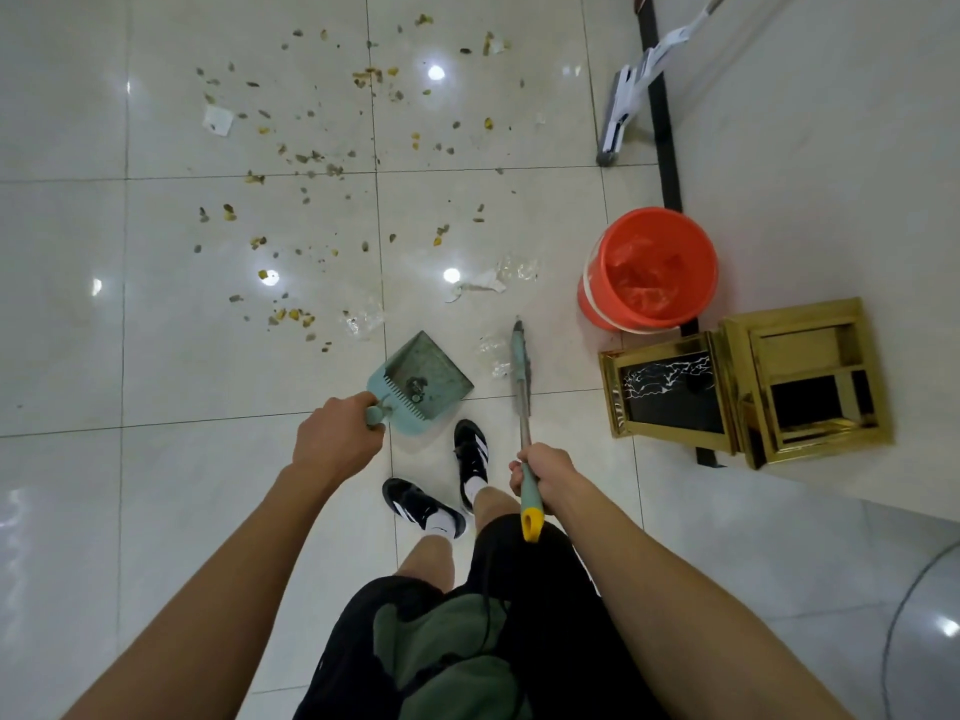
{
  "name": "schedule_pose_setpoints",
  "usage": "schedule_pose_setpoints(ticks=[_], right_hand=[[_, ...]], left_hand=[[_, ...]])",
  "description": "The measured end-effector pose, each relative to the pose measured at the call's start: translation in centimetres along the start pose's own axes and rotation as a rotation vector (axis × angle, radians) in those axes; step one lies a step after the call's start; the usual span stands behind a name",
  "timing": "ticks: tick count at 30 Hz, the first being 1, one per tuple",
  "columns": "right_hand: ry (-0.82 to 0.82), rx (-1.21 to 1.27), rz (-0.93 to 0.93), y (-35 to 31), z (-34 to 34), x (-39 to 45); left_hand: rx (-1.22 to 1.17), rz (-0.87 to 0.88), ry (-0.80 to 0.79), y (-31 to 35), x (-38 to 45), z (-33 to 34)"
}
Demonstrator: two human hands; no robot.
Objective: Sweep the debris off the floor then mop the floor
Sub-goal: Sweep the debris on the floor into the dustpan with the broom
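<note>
My left hand [335,439] grips the handle of a pale green dustpan [421,379], whose pan rests on the glossy white tile floor [208,356] just ahead of my feet. My right hand [543,470] is closed around the green, yellow-tipped handle of a broom [521,366]; its head stands edge-on to the right of the dustpan. Debris [311,158], yellow and grey crumbs with paper scraps and clear plastic bits, is scattered over the tiles ahead. A flat mop [631,96] leans at the upper right against the wall.
An orange bucket [649,272] lined with an orange bag stands to the right by the wall. A gold-framed stand [743,381] sits just behind it at the right. A dark strip [662,122] runs along the wall base. My black shoes [447,480] are below the dustpan.
</note>
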State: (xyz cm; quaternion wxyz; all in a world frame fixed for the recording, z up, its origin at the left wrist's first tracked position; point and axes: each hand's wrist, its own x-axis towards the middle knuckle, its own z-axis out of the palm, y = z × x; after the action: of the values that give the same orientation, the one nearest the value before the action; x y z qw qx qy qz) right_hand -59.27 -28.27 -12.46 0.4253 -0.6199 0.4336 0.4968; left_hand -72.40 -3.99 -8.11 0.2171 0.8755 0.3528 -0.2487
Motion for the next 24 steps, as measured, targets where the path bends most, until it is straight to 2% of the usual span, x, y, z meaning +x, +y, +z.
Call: schedule_pose_setpoints(ticks=[5, 14, 24], right_hand=[[-0.006, -0.020, -0.050, -1.5, 2.6, -0.3], [-0.102, 0.017, -0.103, -7.2, 6.9, 0.6], [-0.207, -0.080, -0.151, -10.4, 9.5, -1.3]], left_hand=[[-0.139, -0.026, 0.009, 0.0, -0.4, -0.1], [-0.129, -0.085, 0.065, -0.4, -1.4, -0.3], [-0.162, -0.178, 0.135, -1.4, -1.4, -2.7]])
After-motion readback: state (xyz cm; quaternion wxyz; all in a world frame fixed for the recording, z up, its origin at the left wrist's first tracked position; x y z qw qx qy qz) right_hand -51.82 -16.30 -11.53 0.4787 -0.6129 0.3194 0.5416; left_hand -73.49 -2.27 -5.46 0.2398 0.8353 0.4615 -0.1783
